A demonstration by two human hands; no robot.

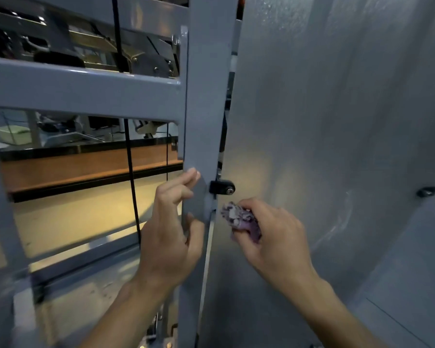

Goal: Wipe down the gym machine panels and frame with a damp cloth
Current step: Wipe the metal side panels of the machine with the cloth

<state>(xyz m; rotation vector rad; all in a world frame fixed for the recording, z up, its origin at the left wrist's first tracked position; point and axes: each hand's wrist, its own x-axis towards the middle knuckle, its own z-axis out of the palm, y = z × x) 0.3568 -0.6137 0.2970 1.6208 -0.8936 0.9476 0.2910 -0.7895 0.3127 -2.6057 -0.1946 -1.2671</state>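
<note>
The right grip (269, 229) is curled tight round a bunched purple cloth (240, 219), whose wad pokes out toward the post (206, 121). Just left of it, the left grip (171, 232) holds nothing: fingers loosely bent, thumb and fingertips resting on the post's edge, seemingly steadying. Above the cloth sits a black bracket (221, 187) with its bolt; right of the cloth spreads the grey panel (337, 146), faintly streaked. I judge the seam between post and panel is being wiped. Doing it well likely means pressing the wad into the seam, working round the bracket, then opening the cloth flatter for broad panel strokes.
</note>
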